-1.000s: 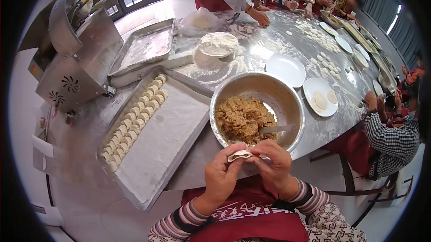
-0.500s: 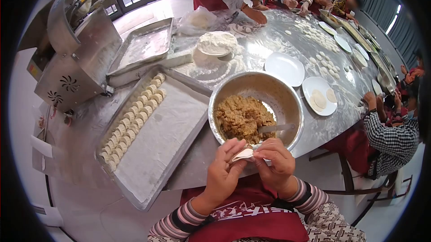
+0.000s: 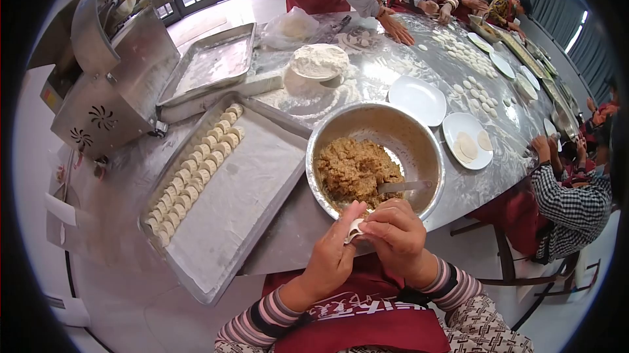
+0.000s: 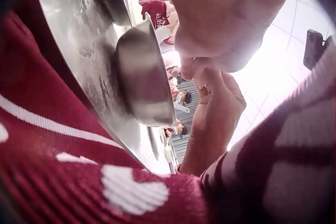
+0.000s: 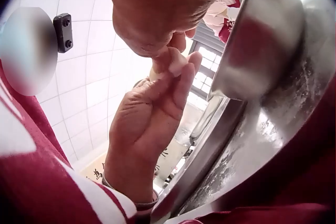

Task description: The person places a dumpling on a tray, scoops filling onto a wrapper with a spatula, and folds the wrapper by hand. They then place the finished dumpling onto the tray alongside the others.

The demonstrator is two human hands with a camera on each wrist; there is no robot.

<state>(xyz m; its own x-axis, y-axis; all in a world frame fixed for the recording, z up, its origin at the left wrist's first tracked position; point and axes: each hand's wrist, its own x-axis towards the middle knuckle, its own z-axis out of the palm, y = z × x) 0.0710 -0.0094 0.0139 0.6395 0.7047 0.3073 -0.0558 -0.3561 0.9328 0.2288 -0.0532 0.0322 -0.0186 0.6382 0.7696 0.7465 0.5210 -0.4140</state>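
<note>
Close in front of the near rim of a steel bowl [image 3: 429, 146], both hands work on a half-folded dumpling [image 3: 354, 230] with a pale dough skin. My left hand [image 3: 329, 253] holds it between thumb and fingers, the fingers fairly straight. My right hand [image 3: 397, 238] pinches its edge with curled fingers. In the right wrist view the dumpling [image 5: 177, 62] shows between the right fingertips and the left palm. Brown minced filling [image 3: 357, 169] fills the bowl's left part, with a flat-handled utensil [image 3: 406, 186] stuck in it.
Left of the bowl, a lined tray [image 3: 242, 176] bears rows of finished dumplings [image 3: 196, 169]. Dough rounds lie on a white plate [image 3: 467, 156], near another white plate [image 3: 417, 100]. Beyond are a flour bowl [image 3: 320, 62], a second tray [image 3: 216, 68] and a steel machine [image 3: 118, 91]. Other people work around the table.
The dumpling has turned in my fingers from lying crosswise to more upright. My left fingers have straightened and the right hand has closed in on its edge. A person across has shifted a hand.
</note>
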